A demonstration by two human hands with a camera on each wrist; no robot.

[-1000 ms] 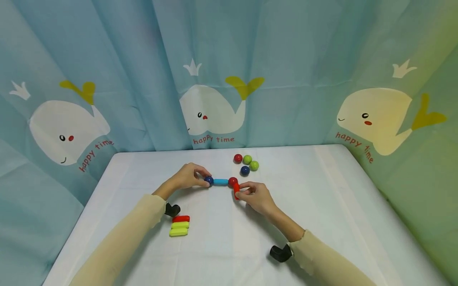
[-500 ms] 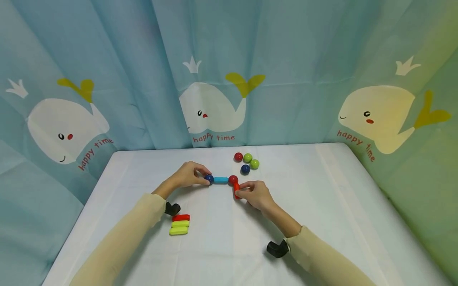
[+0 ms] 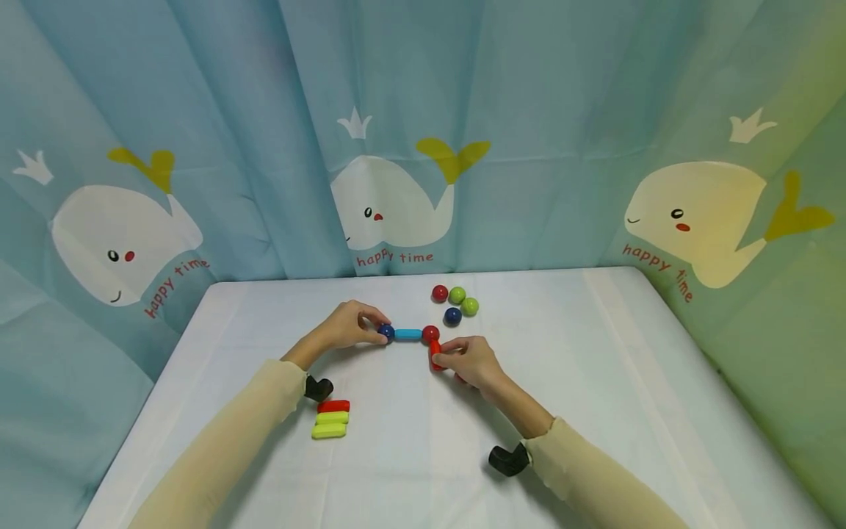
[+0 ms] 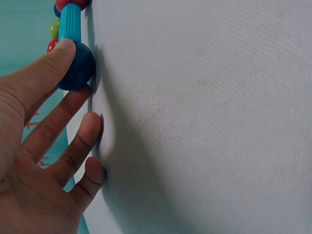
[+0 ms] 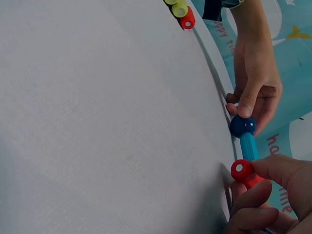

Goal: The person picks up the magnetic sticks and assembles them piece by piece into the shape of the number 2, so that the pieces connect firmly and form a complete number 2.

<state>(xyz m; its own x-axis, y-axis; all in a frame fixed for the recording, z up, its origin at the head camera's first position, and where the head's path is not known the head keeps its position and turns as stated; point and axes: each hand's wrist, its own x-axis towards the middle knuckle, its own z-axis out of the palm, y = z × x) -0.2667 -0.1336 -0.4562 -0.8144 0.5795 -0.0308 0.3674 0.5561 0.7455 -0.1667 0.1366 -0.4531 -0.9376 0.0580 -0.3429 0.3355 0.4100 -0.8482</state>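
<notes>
Right hand [image 3: 474, 361] on a red rod [image 3: 433, 348], left hand [image 3: 349, 326] on a dark blue ball [image 3: 388, 333]

Nearest, pale sleeves [image 3: 225, 441] cross the white table [image 3: 581, 353], with a black piece [image 3: 507, 461] at the right wrist. Farther in, left of centre, two yellow-green rods [image 3: 329, 431] lie side by side, a second red rod [image 3: 333, 405] just beyond them; another black piece [image 3: 319, 388] sits by the left wrist. Then comes the right hand, thumb and fingers pinching the red rod, which runs nearward from a red ball [image 3: 430, 333] (the right wrist view shows a pale hole in the rod's end). That ball touches one end of a light-blue rod [image 3: 407, 334], whose other end meets the dark blue ball. The left hand pinches this ball with thumb and fingertips, its outer fingers loosely bent. Past them, a second red ball [image 3: 440, 294], a second dark blue ball [image 3: 452, 317] and two green balls [image 3: 470, 306] lie grouped. Behind the table hangs a blue curtain [image 3: 542, 88] printed with white whales [image 3: 694, 206].
</notes>
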